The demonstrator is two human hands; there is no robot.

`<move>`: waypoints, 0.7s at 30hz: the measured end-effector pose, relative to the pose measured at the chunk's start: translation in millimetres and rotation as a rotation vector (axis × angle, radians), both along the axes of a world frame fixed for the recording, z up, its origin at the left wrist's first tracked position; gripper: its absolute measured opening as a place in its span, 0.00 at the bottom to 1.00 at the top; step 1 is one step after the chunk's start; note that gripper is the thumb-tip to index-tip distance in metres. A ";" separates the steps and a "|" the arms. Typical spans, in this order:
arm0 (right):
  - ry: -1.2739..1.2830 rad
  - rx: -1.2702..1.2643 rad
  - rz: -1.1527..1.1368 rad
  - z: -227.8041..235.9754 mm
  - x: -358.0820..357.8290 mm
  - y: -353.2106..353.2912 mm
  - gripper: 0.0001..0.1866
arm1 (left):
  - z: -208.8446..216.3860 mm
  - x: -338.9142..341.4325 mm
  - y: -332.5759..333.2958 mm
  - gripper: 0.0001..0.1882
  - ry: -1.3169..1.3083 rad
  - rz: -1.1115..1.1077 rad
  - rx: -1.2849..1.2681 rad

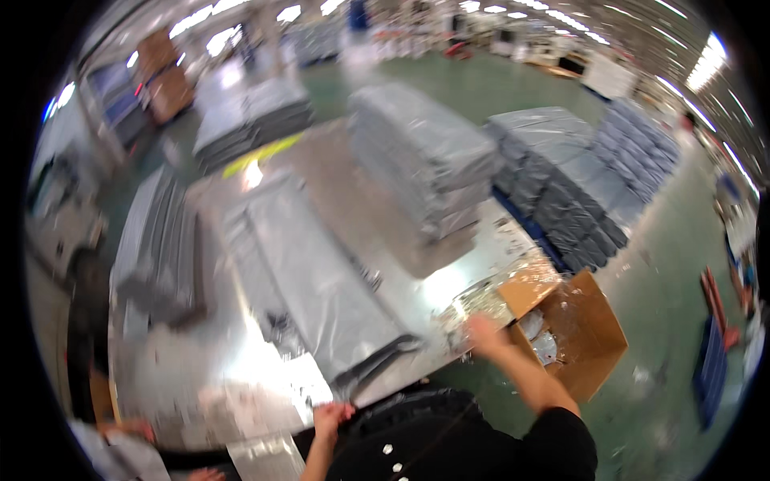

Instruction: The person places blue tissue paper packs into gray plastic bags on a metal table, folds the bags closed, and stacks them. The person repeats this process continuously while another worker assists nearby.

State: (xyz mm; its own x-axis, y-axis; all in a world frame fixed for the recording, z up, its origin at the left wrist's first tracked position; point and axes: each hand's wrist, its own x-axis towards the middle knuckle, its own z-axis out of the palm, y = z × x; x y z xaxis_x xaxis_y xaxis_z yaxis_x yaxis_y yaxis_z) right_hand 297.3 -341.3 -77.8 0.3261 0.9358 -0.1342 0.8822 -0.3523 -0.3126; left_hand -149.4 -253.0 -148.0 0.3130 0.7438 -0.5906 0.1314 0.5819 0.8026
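My left hand (333, 412) is at the near table edge, beside the near end of a long grey plastic-wrapped package (317, 276) lying flat. Its fingers are curled together; what is in them, if anything, is too small to make out. My right arm reaches out to the right. Blurred by motion, my right hand (485, 333) is over crinkled clear plastic packets (479, 303) at the table's right corner. Just right of it stands an open cardboard box (589, 341) with clear plastic and whitish pieces inside. Whether the right fingers grip a packet cannot be seen.
Stacked grey packages (425, 148) stand at the table's far side, with another stack (156, 248) at its left. More piles (561, 184) sit beyond to the right. At lower left are another person's hands (132, 429), near a clear plastic bag (265, 457).
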 end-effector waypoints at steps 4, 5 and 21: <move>-0.370 -0.267 -1.066 9.7 175.5 -288.3 0.14 | -3.3 -21.7 13.7 0.11 0.061 -0.015 0.143; -0.523 0.002 -1.092 8.5 219.8 -394.7 0.15 | -2.6 -21.5 20.0 0.17 0.199 -0.138 0.336; -0.334 0.498 0.839 -44.0 -118.1 86.3 0.16 | 47.0 89.4 133.8 0.24 0.672 -1.245 1.337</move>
State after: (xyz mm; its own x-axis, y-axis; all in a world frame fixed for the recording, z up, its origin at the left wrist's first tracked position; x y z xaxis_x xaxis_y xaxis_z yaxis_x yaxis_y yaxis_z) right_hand 179.2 -255.0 -121.8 -0.5082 0.8042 0.3083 0.8530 0.5193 0.0516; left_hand -60.0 -119.2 -101.0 0.9355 0.3191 -0.1518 0.3473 -0.9093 0.2294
